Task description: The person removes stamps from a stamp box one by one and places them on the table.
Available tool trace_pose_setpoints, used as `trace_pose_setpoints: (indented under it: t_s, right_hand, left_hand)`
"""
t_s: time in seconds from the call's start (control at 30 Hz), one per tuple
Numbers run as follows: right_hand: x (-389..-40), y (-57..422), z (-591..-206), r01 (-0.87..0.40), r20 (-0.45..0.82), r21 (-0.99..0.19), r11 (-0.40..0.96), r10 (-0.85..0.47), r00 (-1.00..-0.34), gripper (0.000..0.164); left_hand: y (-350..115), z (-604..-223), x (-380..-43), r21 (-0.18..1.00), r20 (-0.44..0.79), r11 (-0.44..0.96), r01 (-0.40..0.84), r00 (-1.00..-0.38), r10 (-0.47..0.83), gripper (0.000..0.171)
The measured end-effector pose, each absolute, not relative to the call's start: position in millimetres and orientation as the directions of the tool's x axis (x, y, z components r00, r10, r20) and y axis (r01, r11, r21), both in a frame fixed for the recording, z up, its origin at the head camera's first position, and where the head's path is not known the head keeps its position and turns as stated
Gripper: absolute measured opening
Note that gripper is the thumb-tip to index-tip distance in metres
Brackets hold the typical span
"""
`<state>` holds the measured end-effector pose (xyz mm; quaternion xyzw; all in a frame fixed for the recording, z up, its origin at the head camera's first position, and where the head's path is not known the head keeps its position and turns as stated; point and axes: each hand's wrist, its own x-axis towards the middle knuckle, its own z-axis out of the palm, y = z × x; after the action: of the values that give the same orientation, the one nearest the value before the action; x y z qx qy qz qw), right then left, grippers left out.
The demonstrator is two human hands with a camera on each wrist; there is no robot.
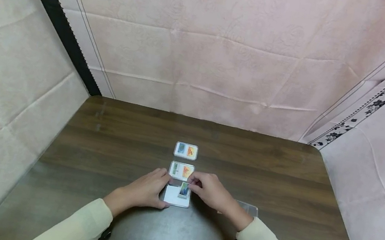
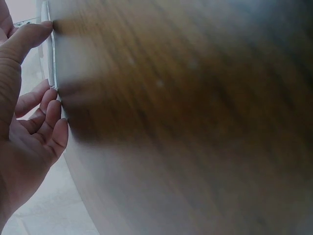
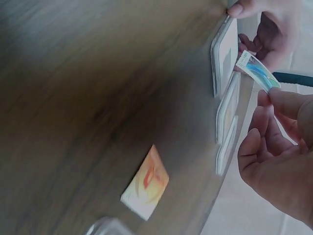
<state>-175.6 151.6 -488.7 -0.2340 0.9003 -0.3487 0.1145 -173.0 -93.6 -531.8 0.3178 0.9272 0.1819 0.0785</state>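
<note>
My left hand [image 1: 147, 188] holds the left side of a flat white case [image 1: 171, 197], thumb at its near corner and fingers at its far corner. Between the thumb and fingertips of my right hand [image 1: 211, 191] is a small stamp [image 3: 258, 72] with a blue-green picture and toothed edges. In the head view the stamp overlaps the right part of that case. Directly beyond it lies a second case [image 1: 180, 171] with a green and an orange stamp in it. A third case [image 1: 185, 150] farther back shows a blue and an orange stamp.
A clear plastic box [image 1: 249, 209] lies right of the cases, partly hidden by my right forearm. Near it on the brown wooden table [image 1: 116, 136] rests a loose orange stamp [image 3: 146, 186]. Pale cloth [image 1: 202, 61] hangs behind the table and along both sides.
</note>
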Motion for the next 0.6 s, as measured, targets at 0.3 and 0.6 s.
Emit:
trace_pose_setpoints:
  t_s: [0.3, 0.6]
  right_hand:
    - [-173, 173, -485, -0.331, -0.065, -0.675, 0.659, -0.500, -0.863, 0.005]
    - [-170, 190, -485, -0.292, -0.102, -0.668, 0.684, -0.474, -0.875, 0.003]
  left_hand:
    - [-93, -531, -173, 0.374, -0.057, 0.750, 0.545, -0.794, 0.605, 0.065]
    - [-93, -528, -173, 0.365, -0.060, 0.753, 0.547, -0.794, 0.605, 0.065]
